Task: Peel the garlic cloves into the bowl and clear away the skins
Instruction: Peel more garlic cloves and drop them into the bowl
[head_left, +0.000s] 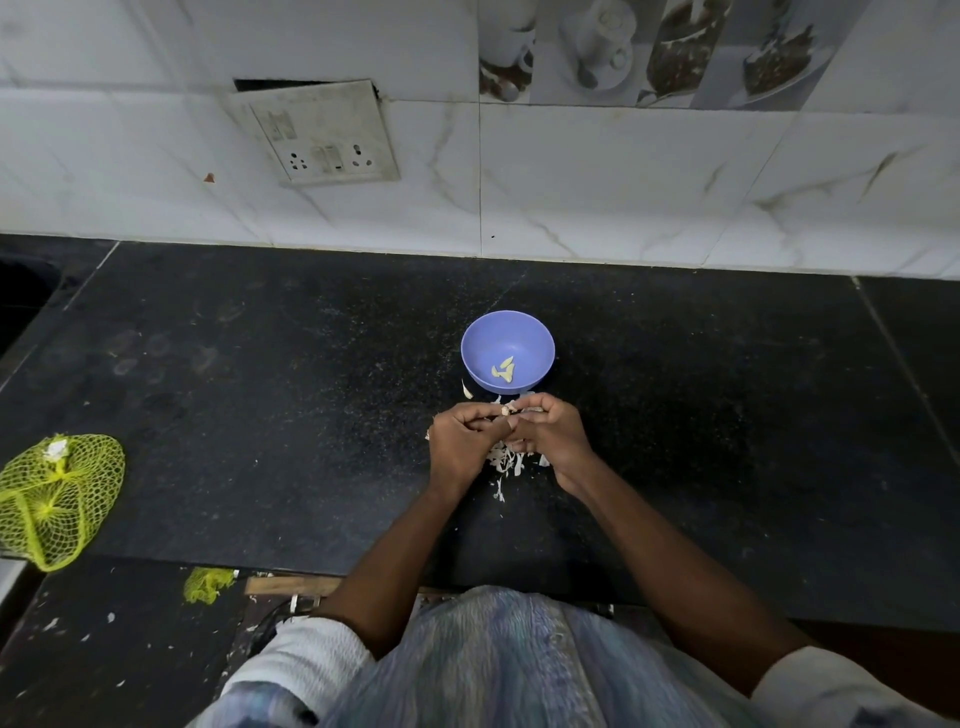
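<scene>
Spanning the whole width of the view, a black stone counter (260, 415) runs beneath a white marble-patterned tile wall (623, 182), where a grubby switch and socket plate (317, 137) hangs slightly askew. At the counter's left edge lies a yellow mesh bag (57, 499). Near the middle stands a purple bowl (537, 332) holding a few peeled cloves (504, 369). Just in front of the bowl, the left hand (462, 441) and right hand (553, 436) meet, fingers of both curled and pinching a garlic clove (505, 410) between them. A pile of papery skins (506, 460) lies scattered on the counter beneath the hands.
</scene>
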